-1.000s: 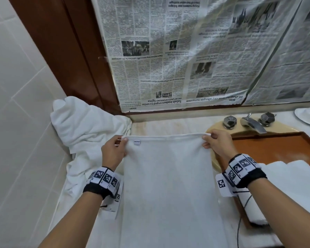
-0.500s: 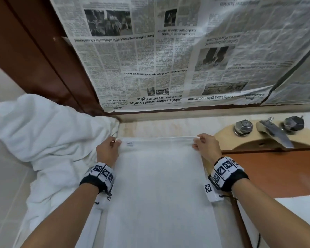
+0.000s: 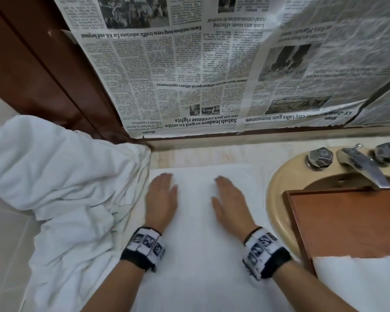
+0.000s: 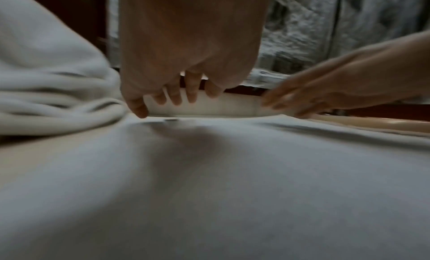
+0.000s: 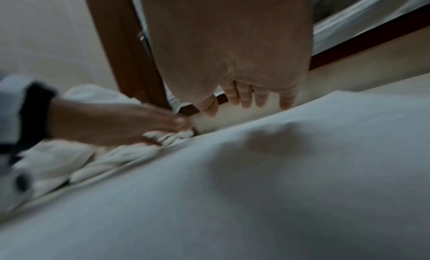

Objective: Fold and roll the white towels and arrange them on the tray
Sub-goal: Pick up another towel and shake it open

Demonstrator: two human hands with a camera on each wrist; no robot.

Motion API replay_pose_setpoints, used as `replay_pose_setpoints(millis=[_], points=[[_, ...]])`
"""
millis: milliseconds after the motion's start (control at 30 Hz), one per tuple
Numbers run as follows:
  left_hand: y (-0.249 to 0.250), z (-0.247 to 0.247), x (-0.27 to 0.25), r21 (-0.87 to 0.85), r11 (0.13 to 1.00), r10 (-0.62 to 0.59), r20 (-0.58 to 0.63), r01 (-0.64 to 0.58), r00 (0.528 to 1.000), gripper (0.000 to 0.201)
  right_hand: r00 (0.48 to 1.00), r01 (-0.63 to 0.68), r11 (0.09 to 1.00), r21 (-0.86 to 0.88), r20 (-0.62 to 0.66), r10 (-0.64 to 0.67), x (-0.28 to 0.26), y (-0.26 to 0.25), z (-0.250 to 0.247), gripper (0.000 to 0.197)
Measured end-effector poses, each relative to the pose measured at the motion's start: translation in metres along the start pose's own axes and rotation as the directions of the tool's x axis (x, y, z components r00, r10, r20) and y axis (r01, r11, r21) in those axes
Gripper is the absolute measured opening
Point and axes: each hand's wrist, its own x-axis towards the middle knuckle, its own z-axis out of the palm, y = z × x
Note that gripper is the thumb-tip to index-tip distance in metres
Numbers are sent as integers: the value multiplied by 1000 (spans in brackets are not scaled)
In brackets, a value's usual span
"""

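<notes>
A white towel (image 3: 196,233) lies spread flat on the counter in front of me, its far edge near the wall. My left hand (image 3: 161,199) rests palm down on its left part, fingers straight. My right hand (image 3: 229,201) lies flat on the towel a little to the right, fingers straight too. In the left wrist view the left hand (image 4: 177,95) hovers low over the towel (image 4: 209,181) with the right hand (image 4: 325,96) beside it. In the right wrist view the right hand's fingers (image 5: 246,98) point down at the towel (image 5: 256,190). The brown wooden tray (image 3: 347,221) sits over the sink at right.
A heap of crumpled white towels (image 3: 54,188) fills the left side against the tiled wall. A beige sink (image 3: 277,199) with metal tap (image 3: 363,165) lies at right. White towel (image 3: 358,284) lies on the tray's near end. Newspaper (image 3: 212,64) covers the wall behind.
Both hands let go of the towel's far corners and now lie flat on it, closer together. The towel's far edge lies down on the counter.
</notes>
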Motion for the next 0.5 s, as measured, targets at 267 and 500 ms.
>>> replay_pose_setpoints(millis=[267,500], points=[[18,25,8,327,941,-47,373,-85,927,70,950,11,924,-382,292,109,30,0,24,62],[-26,-2,10,375,926,-163,317,34,934,62,917,-282,868,-408,152,369,29,52,-28,60]])
